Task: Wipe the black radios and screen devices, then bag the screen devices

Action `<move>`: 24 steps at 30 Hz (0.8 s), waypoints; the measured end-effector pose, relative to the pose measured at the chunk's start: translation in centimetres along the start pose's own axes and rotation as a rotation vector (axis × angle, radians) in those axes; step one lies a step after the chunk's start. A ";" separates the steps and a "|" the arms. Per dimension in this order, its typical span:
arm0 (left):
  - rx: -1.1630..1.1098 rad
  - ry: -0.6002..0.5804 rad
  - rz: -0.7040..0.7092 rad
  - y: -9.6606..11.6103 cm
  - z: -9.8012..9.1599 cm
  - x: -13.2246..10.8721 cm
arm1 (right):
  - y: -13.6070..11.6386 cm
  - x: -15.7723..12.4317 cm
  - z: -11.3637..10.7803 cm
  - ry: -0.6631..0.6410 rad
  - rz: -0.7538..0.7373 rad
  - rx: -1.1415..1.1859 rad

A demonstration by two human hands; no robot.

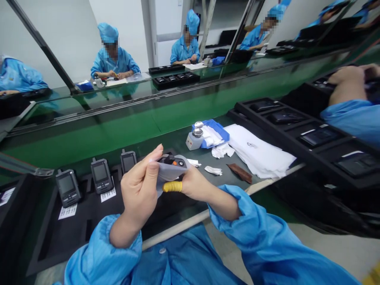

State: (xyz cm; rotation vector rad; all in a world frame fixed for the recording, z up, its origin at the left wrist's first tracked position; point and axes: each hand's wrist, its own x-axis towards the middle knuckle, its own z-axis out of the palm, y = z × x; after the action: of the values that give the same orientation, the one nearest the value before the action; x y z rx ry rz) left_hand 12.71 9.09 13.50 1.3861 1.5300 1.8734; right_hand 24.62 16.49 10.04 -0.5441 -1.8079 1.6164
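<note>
In front of me I hold a translucent plastic bag (170, 173) with a dark handheld device (175, 161) in its open top; an orange button shows. My left hand (139, 194) is closed on the bag's left side, its fingers straight and pressed together with the thumb. From the other side, my right hand (194, 184) grips the bag and device, a yellow cover on its thumb. Three walkie-talkie-like handsets (68, 187) with screens and short antennas stand in a black foam tray (71, 229) on the left. Printed labels (67, 211) lie below two of them.
Beyond my right hand are a pump bottle (194, 140), a blue tray (221, 128) of white wipes, white sheets (258, 148), crumpled wipes and a brown strip (240, 173). Black trays (311, 134) with devices line the right, near a co-worker's arm (348, 89). Other people sit across the green bench.
</note>
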 end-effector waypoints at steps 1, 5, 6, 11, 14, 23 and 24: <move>-0.006 0.012 0.008 0.2 0.1 0.1 | -0.2 -0.1 0.1 0.040 -0.022 0.002; -0.113 0.066 -0.004 0.5 0.7 0.6 | -1.1 -0.3 0.1 0.155 -0.057 -0.022; -0.167 0.061 -0.037 0.4 1.0 1.0 | -1.2 -0.2 0.1 0.189 -0.058 -0.023; -0.427 0.064 -0.302 -2.3 2.5 3.7 | -0.2 1.8 -0.7 0.357 -0.030 -0.010; -0.347 -0.014 -0.531 -5.2 2.8 4.4 | 1.7 4.2 -1.8 0.324 0.157 -0.211; -0.154 -0.273 -0.664 -9.8 2.9 2.4 | 3.4 4.8 -4.0 0.400 0.205 -0.540; -0.136 -0.289 -0.655 -9.8 2.8 2.2 | 2.7 4.3 -5.2 0.438 0.165 -0.564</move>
State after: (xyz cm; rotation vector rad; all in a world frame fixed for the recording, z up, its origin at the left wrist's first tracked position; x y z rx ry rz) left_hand 11.17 15.78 5.64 0.8904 1.4428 1.2863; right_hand 24.88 23.58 8.37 -1.2221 -1.8906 0.9527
